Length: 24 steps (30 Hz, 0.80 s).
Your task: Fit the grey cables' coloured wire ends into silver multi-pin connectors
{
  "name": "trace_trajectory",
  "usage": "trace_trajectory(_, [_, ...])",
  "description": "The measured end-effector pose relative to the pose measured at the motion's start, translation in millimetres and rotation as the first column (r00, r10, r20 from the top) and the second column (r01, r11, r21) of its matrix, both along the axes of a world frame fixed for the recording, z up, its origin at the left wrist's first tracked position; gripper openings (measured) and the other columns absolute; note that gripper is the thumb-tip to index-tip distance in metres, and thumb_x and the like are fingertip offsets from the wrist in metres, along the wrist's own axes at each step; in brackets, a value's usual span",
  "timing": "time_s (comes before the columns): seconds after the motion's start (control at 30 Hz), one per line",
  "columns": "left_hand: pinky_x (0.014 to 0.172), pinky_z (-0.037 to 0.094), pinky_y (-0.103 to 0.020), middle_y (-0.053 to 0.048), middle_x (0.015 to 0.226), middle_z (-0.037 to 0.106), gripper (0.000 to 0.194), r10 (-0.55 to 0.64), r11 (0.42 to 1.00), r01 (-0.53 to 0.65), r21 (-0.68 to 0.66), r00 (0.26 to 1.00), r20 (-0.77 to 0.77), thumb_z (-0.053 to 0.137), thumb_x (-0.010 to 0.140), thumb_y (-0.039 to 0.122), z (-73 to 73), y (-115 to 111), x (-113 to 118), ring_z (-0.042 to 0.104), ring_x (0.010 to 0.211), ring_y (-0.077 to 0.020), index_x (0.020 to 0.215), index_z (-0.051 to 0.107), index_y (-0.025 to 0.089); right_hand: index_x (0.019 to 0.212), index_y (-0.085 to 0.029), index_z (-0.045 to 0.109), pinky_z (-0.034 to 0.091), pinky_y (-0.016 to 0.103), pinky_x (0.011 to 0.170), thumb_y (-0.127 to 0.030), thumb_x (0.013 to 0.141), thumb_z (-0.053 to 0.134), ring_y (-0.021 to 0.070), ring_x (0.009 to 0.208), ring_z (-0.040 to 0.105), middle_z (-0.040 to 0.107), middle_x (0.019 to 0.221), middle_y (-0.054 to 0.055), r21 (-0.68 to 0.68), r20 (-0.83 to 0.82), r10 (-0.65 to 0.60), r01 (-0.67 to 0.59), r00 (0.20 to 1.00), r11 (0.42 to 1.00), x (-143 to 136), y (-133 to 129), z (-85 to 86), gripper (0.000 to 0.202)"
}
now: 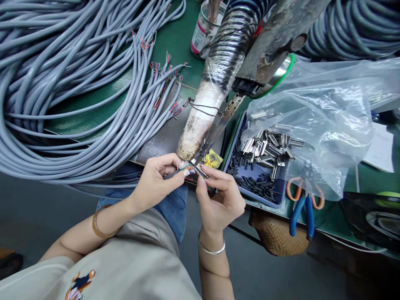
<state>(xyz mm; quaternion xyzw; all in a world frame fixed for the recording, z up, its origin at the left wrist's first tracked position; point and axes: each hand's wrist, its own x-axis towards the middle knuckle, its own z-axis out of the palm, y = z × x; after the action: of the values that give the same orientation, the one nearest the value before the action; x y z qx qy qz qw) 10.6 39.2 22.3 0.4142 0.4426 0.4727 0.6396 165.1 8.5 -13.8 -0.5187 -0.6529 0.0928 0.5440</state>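
My left hand (162,177) is closed in a pinch on thin coloured wires (185,168), with something whitish about its fingertips. In my right hand (220,196), thumb and fingers grip a small metal multi-pin connector (200,170). Wire ends and connector meet between my hands, though I cannot tell whether they are joined. Just above them the dark tip of a soldering iron (231,106) points down at the connector. Beside the iron, the white mouth of a ribbed fume hose (200,118) comes close to my left fingertips. A yellow piece (213,159) lies behind the connector.
Grey cables (103,137) with stripped ends cover the left of the green table. On the right, a blue tray (265,199) holds connectors (268,148) and black sleeves (256,187), partly under a plastic bag (328,125). Pliers (301,212) overhang the edge; a jar (201,35) stands behind.
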Motion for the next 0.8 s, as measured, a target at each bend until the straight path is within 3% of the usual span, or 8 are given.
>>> trace_trajectory(0.43, [0.045,0.032,-0.017,0.004,0.060,0.057,0.024,-0.007,1.000,0.007,-0.018,1.000,0.004,0.080,0.077,0.026,2.1,0.2,0.7,0.040,0.049,-0.0044,0.069,0.059,0.017,0.085,-0.023,0.065,0.064,0.030,0.073,-0.010,0.087,0.076,0.0169,0.089,0.078,0.081,0.102,0.002,0.027,-0.006,-0.005,0.005,1.000,1.000,-0.4,0.4,3.5,0.017])
trace_trajectory(0.8, [0.054,0.043,-0.018,0.001,0.067,0.063,0.020,0.001,0.998,0.000,-0.057,1.000,0.008,0.079,0.074,0.022,-1.2,-1.4,0.8,0.051,0.056,-0.0066,0.070,0.061,0.015,0.085,-0.023,0.065,0.063,0.030,0.071,-0.012,0.088,0.076,0.0177,0.086,0.079,0.081,0.101,0.002,0.010,0.024,-0.005,0.005,1.000,1.000,1.0,-0.9,1.1,0.016])
